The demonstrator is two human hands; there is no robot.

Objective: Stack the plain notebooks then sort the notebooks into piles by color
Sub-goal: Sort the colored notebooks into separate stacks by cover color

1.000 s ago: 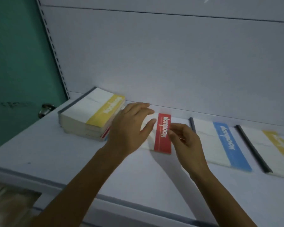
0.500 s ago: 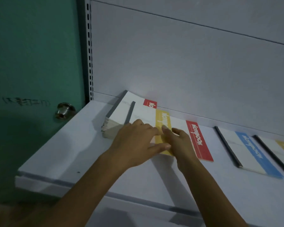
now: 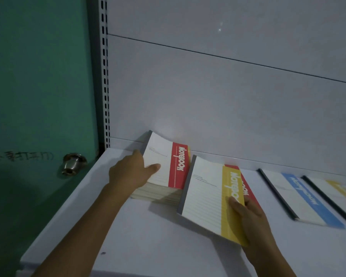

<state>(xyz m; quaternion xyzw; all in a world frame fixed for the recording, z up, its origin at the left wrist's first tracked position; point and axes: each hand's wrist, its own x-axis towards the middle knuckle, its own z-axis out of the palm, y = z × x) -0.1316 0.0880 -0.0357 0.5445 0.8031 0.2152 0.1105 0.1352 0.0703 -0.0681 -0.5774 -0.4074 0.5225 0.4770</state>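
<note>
A smooth white back panel [image 3: 228, 96] fills most of the frame, with a matte green door [image 3: 38, 96] down the left side and a slotted metal upright [image 3: 104, 76] between them. Below lies the flat white shelf [image 3: 148, 246]. At centre a thick stack of notebooks [image 3: 158, 193] sits against the panel, its top cover cream, ruled and crossed by a red band. My left hand [image 3: 128, 174] grips the stack's grey spine side, thumb flat on the cover. Just right of it, my right hand [image 3: 248, 214] pinches the yellow-banded notebook [image 3: 204, 198], thumb on the band, holding it tilted over a red-banded notebook [image 3: 250, 192]. Toward the right edge lie a blue-banded notebook [image 3: 300, 198] and a second yellow-banded notebook [image 3: 338, 188], both dark-spined. A round metal doorknob [image 3: 73, 163] sits at left.
</note>
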